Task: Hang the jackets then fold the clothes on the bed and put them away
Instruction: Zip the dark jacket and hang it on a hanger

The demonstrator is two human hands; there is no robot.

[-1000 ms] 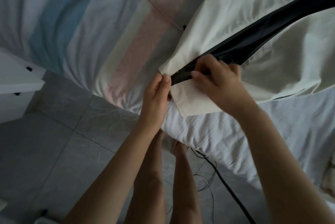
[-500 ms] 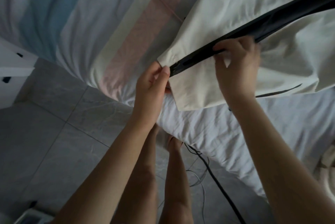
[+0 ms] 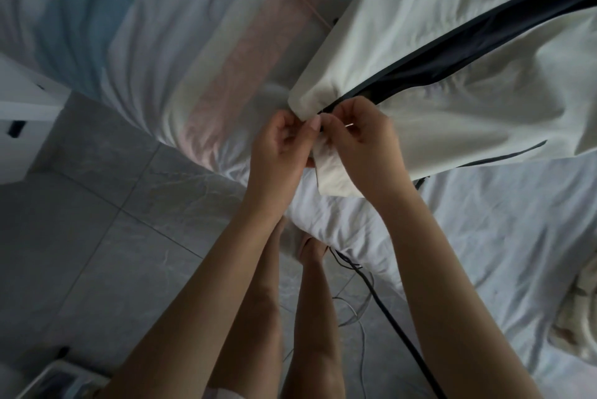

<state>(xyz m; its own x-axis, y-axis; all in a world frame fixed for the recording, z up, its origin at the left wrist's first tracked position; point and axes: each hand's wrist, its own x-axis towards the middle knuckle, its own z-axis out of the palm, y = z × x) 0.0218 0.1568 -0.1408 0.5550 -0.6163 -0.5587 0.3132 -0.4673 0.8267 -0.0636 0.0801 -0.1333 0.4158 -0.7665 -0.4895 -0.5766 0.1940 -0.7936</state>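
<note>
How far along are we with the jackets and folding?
Done: nothing in view looks hung or folded. In hand: left hand and right hand pinch the hem corners of the cream jacket at its open front's lower end, on the bed. Left: hanging it, then folding; crumpled patterned fabric lies at the bed's right edge.

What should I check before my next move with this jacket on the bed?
1. Left grip pinches the jacket's bottom corner: ok.
2. Right grip pinches the opposite front edge: ok.
3. Edges lined up at the hem: cannot tell, fingers hide them.
4. Front closed higher up: not ok, dark lining shows.
5. Floor underfoot free of cable: not ok.
</note>
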